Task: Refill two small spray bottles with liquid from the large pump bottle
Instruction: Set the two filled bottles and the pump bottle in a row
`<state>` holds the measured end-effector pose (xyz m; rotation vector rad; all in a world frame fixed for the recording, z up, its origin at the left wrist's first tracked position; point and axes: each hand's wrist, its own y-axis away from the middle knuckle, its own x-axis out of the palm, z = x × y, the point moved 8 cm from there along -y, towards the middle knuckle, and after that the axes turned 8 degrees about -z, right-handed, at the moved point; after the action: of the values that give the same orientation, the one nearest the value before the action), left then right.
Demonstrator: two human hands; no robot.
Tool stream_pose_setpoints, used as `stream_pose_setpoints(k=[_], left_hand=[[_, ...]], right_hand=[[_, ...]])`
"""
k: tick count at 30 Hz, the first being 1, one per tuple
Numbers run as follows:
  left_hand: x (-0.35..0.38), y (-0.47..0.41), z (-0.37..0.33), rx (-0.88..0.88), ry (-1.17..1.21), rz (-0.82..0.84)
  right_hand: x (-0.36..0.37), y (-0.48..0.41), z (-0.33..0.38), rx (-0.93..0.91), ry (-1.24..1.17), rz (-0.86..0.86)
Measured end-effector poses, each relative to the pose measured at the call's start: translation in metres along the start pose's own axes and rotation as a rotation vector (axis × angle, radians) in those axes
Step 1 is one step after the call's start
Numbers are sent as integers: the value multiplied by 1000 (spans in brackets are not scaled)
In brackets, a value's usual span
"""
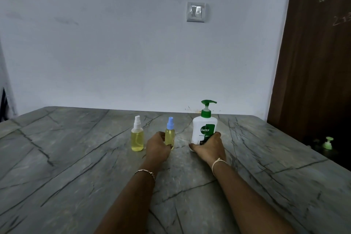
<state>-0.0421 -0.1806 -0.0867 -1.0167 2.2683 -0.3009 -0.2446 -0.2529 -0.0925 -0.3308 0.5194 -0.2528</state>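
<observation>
Left forearm (pixel 129 201) and right forearm (pixel 252 195), both bare, reach forward from the lower edge.

Left hand (pixel 157 147): fingers and thumb curled round small clear spray bottle with blue cap (pixel 169 135); thin chain bracelet (pixel 146 172) at wrist.

Right hand (pixel 208 146): palm down, fingers wrapped round base of white plastic pump bottle with green pump head (pixel 203 129); pale thread band (pixel 218 163) at wrist.

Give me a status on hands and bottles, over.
Left hand grips blue-cap sprayer. Right hand grips pump bottle, low. White-cap sprayer stands untouched. All tops on, nothing blocking.
</observation>
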Motion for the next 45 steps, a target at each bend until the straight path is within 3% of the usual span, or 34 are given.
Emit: stream_pose_setpoints(k=[27, 37, 45], left_hand=[[-1, 1, 2, -6, -42, 37], [-15, 16, -12, -65, -207, 112], [-40, 57, -17, -21, -228, 180]], right_hand=[[-3, 6, 1, 11, 36, 15], [-21, 16, 2, 93, 130, 133], [-41, 55, 13, 40, 226, 224]])
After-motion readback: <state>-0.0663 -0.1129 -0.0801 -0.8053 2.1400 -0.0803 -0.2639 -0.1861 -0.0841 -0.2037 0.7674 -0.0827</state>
